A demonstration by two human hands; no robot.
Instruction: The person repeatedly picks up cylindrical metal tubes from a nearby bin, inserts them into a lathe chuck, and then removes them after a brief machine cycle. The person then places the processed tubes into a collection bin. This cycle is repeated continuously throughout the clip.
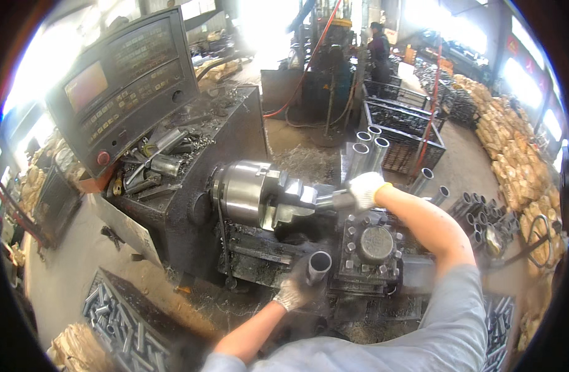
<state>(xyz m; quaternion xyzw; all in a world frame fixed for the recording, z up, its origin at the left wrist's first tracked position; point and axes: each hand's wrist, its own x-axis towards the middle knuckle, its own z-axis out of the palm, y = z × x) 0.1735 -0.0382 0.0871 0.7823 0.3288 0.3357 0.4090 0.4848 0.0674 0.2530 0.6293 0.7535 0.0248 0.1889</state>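
My right hand [366, 190], in a whitish knit glove, is closed round a short metal tube [340, 200]. That tube's left end is at the jaws of the lathe chuck [244, 191]; how deep it sits between them I cannot tell. Lower down, my left hand [295, 293], in a dirtier glove, grips another metal tube [319, 264], tilted with its open end up. The left fingers are partly hidden and blurred. Just right of this tube stands the bolted square tool post [376, 243], below my right hand.
A control panel [123, 87] rises at left, behind metal scraps and chips. Several tubes [361, 155] stand upright beyond my right hand, with more at right [476, 217]. A bin of tubes [114, 319] is at lower left. Wire crates [408, 133], stacked sacks [514, 164] and a person [378, 53] are farther back.
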